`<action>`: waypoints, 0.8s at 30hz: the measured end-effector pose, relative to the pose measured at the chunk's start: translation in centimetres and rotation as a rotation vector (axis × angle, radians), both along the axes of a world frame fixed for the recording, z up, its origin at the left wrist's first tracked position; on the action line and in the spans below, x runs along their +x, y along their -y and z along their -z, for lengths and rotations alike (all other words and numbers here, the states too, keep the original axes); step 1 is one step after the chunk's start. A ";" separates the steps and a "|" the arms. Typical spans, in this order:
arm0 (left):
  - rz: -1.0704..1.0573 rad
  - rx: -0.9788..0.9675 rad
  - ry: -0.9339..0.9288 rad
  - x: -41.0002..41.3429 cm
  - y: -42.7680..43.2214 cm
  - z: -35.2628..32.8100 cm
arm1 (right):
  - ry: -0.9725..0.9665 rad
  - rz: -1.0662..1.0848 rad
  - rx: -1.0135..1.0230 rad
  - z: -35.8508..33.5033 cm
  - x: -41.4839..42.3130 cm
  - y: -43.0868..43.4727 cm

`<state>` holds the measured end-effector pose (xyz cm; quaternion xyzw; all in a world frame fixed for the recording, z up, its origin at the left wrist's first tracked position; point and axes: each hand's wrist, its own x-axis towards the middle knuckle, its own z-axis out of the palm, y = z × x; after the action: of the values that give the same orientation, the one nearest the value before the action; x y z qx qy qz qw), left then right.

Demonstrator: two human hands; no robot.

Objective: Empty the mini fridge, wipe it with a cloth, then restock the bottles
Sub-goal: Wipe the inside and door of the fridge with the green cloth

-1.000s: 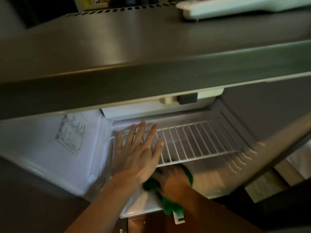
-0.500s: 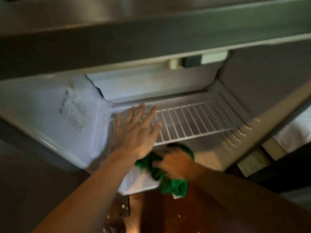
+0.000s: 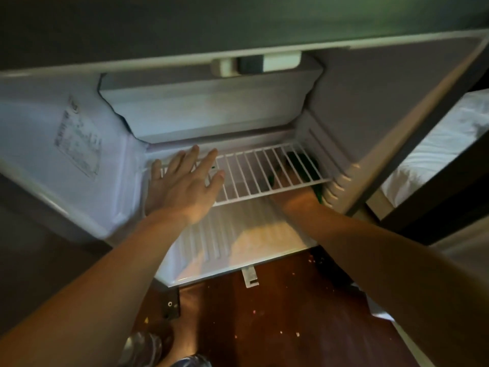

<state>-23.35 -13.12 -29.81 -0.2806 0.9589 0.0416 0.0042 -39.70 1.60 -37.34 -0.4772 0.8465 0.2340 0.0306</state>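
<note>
— Fridge (image 3: pixel 370 115) stands open and fills the frame. What sits inside?
— A white wire shelf (image 3: pixel 251 176) spans its middle.
— And the hands?
— Well apart. Left hand (image 3: pixel 182 189) lies flat on the shelf at nine o'clock, fingers straight and spread. Right hand (image 3: pixel 289 195) reaches beneath the shelf at three o'clock, against the green cloth (image 3: pixel 304 165). Bars and blur hide whether its fingers curl round it.
— The cloth's place?
— Under the shelf's right end, near the fridge's right wall.
</note>
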 end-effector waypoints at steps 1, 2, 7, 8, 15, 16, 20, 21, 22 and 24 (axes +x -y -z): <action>0.002 0.002 0.003 0.0 0.0 0.0 | -0.020 -0.003 0.047 0.5 0.8 -0.4; 0.006 0.002 0.004 0.0 0.0 0.0 | -0.088 -0.049 0.118 0.7 1.8 -1.2; 0.011 0.034 0.016 0.2 0.1 0.3 | -0.207 -0.051 0.340 3.4 4.9 -5.8; 0.014 0.030 0.020 0.3 0.0 0.3 | -0.214 -0.086 0.298 3.8 4.3 -5.8; 0.032 0.043 -0.009 0.3 0.1 0.0 | 0.117 -0.019 0.172 1.0 -0.2 -1.8; 0.026 0.039 -0.011 0.3 0.2 0.0 | 0.281 0.141 0.060 0.8 -1.0 -1.6; 0.016 0.024 -0.011 0.1 -0.1 0.0 | 0.281 0.061 -0.369 -0.6 -1.0 -1.1; 0.011 0.026 -0.010 0.0 -0.1 -0.2 | 0.036 -0.097 -0.232 -1.0 -0.4 -1.1; 0.008 0.027 -0.005 0.0 0.0 -0.2 | -0.209 -0.199 -0.059 -0.5 0.5 -1.3; 0.006 0.029 0.009 0.0 0.0 -0.4 | -0.230 -0.244 0.280 2.0 2.8 -3.0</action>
<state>-23.38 -13.09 -29.45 -0.2780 0.9590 0.0542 0.0127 -36.88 4.57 -39.31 -0.5375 0.7396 0.4041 -0.0286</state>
